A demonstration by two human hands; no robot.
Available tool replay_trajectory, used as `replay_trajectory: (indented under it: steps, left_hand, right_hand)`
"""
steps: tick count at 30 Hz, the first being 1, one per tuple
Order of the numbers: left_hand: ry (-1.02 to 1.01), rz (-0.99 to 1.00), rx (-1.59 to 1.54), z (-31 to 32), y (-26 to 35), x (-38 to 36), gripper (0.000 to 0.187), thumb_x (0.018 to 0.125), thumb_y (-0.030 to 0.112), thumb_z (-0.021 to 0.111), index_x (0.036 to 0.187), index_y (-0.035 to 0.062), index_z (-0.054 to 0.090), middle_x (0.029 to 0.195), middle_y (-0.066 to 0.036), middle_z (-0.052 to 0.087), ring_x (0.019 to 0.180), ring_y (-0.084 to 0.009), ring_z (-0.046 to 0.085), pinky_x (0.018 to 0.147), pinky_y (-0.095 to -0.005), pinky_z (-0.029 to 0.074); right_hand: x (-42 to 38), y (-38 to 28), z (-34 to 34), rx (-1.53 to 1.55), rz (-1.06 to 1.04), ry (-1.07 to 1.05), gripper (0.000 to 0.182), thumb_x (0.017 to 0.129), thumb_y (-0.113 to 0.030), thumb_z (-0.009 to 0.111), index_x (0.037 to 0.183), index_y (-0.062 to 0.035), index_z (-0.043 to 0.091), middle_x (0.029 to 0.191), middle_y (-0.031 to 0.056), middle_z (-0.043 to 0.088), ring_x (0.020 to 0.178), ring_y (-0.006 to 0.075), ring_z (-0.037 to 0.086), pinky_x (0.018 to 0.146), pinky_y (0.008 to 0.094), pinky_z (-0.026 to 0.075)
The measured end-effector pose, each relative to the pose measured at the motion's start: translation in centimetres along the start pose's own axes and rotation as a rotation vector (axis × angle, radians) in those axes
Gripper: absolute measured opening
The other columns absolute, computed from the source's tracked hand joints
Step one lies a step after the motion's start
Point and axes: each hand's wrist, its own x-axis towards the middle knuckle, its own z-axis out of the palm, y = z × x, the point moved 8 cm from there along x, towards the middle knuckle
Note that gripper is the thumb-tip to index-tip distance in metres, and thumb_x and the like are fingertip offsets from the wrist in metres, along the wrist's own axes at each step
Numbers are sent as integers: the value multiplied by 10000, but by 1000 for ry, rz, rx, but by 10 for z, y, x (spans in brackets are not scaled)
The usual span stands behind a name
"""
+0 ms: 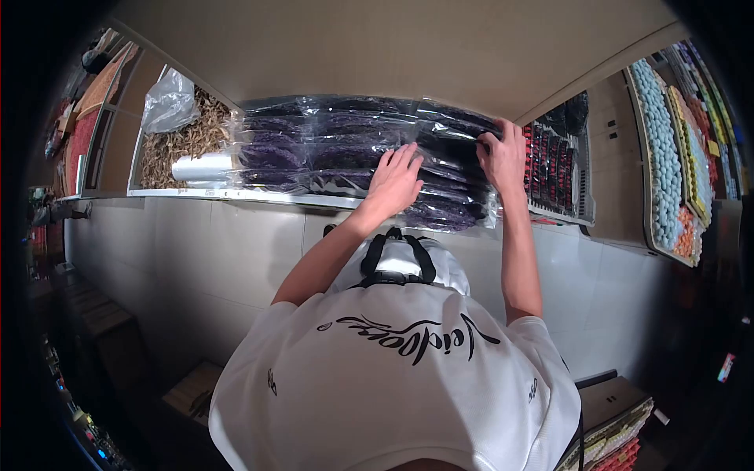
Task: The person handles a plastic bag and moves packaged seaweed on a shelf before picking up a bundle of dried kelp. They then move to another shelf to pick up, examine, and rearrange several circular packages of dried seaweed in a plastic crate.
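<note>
Clear plastic packs of a dark purple, dried-looking food [345,129] lie in overlapping rows on the display shelf; its exact kind is not plain. My left hand [394,180] rests on the packs near the middle, palm down with the fingers stretched out. To its right, my right hand [503,155] has its fingers curled over the edge of one dark clear-wrapped pack [452,149], seeming to pinch its film. Part of that pack is hidden beneath the fingers. The nearest packs [440,216] hang over the shelf's front edge.
Left of the packs lie brown dried strips [184,141], a crumpled plastic bag [169,102] and a white roll [202,168]. Black-and-red packets [550,169] fill a basket at right. A wooden panel [393,51] rises behind. Bins of wrapped pieces [666,149] stand far right.
</note>
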Motion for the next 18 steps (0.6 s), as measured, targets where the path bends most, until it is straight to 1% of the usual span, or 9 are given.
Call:
replay_trajectory:
  steps: [1,3,4,7,9,11,15,16,18]
  left_hand:
    - [-5,4,24,0,0,1,522,898,231,665,1345,-2,532,1475,-202,444,1396,-325,390,1164,-459,283]
    - [46,38,5,-3,3,2,503,883,217,672,1312,-18,550,1472,-205,441,1388,-336,393,1152,-457,301]
    - [64,49,-19,-7,4,3,495,881,209,674,1303,-19,554,1462,-204,449,1382,-336,399,1146,-456,311]
    - [126,49,-123,-26,1,-1,466,873,181,679,1275,-26,566,1431,-192,473,1355,-340,421,1125,-451,342]
    - [175,16,-203,-38,-9,-8,414,867,160,675,1235,-8,587,1394,-178,501,1309,-342,457,1095,-445,368]
    - [208,-24,-251,-51,-22,-18,391,859,155,673,1210,1,598,1362,-184,520,1275,-341,480,1081,-443,377]
    - [278,-129,-213,-73,-69,-45,368,860,148,683,1201,33,609,1337,-139,557,1236,-329,516,1044,-437,400]
    - [339,-149,-194,-81,-83,-54,342,851,137,691,1171,36,624,1301,-131,585,1210,-328,540,1033,-437,408]
    - [423,-186,-132,-102,-116,-70,312,836,116,702,1134,42,646,1263,-122,617,1172,-328,571,998,-431,431]
  right_hand:
    - [2,-2,-2,-21,-26,39,190,757,-125,752,929,-65,696,1260,153,568,1198,340,524,980,477,434]
    - [0,9,27,-16,-22,-44,309,745,-136,777,1015,-68,645,1335,178,527,1233,360,498,1025,497,400]
    - [0,10,31,-23,-20,-60,366,732,-129,788,1043,-59,607,1319,174,537,1228,363,503,1029,486,405]
    - [-3,13,33,4,28,-28,441,714,-104,802,1090,-63,575,1189,132,568,1129,336,554,945,461,434]
    - [-6,10,31,-4,21,-5,490,709,-96,806,1132,-63,560,1112,107,582,1076,317,568,890,445,441]
    - [-6,8,31,1,20,-16,505,718,-108,813,1153,-64,560,1099,102,603,1068,311,569,877,435,445]
    - [-5,16,38,22,21,-72,547,729,-151,828,1198,-61,562,1108,107,626,1072,309,575,883,426,444]
    - [-4,17,40,7,26,-96,587,729,-171,835,1235,-65,558,1099,111,635,1073,312,578,888,428,443]
    - [-3,17,46,-35,0,-125,538,753,-193,821,1221,-77,584,1095,101,641,1056,308,581,874,431,441]
